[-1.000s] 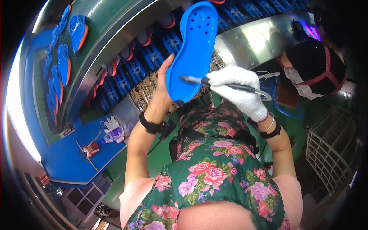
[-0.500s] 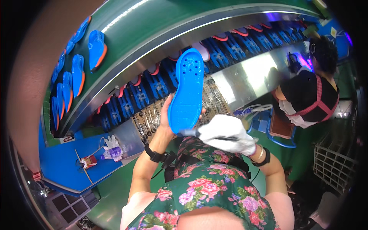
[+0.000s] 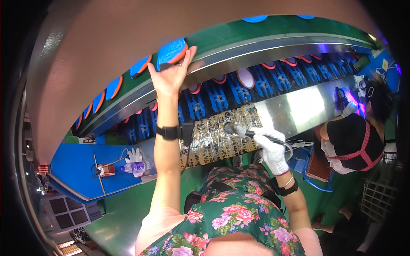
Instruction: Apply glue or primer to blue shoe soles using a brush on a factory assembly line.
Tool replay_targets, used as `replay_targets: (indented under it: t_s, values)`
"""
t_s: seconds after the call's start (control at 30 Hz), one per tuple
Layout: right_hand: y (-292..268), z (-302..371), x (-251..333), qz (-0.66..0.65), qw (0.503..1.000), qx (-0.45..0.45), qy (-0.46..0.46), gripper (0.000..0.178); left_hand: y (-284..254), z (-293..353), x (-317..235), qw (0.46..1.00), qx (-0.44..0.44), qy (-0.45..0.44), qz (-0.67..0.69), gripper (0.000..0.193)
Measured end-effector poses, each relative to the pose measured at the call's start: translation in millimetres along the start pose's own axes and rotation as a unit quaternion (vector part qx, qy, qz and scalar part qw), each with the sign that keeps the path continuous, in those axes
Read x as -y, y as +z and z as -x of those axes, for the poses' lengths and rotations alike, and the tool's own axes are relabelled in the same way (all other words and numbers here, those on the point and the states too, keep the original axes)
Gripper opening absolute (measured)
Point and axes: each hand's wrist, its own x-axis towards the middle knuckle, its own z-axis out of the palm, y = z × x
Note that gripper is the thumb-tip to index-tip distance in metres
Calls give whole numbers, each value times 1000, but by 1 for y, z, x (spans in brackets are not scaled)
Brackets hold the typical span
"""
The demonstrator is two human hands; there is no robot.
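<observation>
My bare left hand [image 3: 171,74] reaches up to the green belt, thumb and fingers spread apart beside the near edge of a blue shoe sole [image 3: 171,52] with an orange side. Its fingertips are at the sole's right side, and whether they touch it is hard to see. My right hand [image 3: 273,151], in a white glove, is closed around the dark handle of a brush [image 3: 239,129]. The brush head hangs over the bench strip covered with printed tape [image 3: 213,147].
More soles [image 3: 114,87] lie along the belt. Below it runs a row of blue holders [image 3: 218,100]. A purple-labelled bottle [image 3: 136,167] and a white glove are on the blue table [image 3: 70,170] at left. A co-worker [image 3: 348,136] works at right.
My left hand has gone from holding a blue sole over the bench up to the belt. My right hand has drawn the brush away from that sole. The view has shifted.
</observation>
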Motion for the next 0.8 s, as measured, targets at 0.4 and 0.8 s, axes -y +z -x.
replay_targets:
  t_s: [0.4, 0.8]
  values:
    - [-25, 14, -37, 90, 992, 15, 90, 20, -24, -2, 55, 989, -28, 129, -63, 90]
    - [-56, 20, -35, 86, 992, -43, 81, 21, -18, -29, 5, 925, -130, 206, -292, 40]
